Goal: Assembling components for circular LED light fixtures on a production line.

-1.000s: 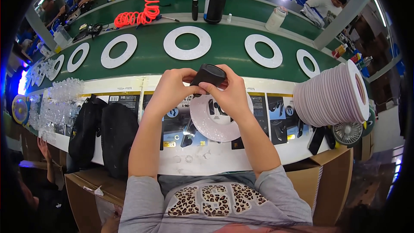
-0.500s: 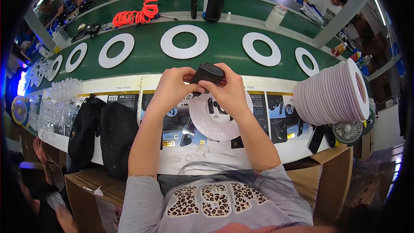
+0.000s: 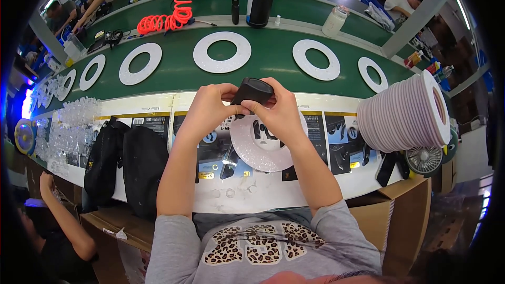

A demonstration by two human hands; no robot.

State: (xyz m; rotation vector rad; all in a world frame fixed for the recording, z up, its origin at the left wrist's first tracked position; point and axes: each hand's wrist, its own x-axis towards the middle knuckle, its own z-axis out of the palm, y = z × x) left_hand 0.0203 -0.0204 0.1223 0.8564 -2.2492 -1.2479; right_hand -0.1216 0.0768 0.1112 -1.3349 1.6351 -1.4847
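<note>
Two hands, our left hand [image 3: 208, 109] and right hand [image 3: 279, 113], pinch a small black rounded plastic part [image 3: 252, 90] at frame centre, above a white flat ring [image 3: 260, 144] near the bench's front edge.

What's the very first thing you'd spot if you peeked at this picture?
Right in the middle, the left hand and right hand both pinch a small black part above a white ring on the table. Behind them, big white rings lie in a row along a green belt. A tall stack of pale rings lies tipped on its side at the right.
</note>
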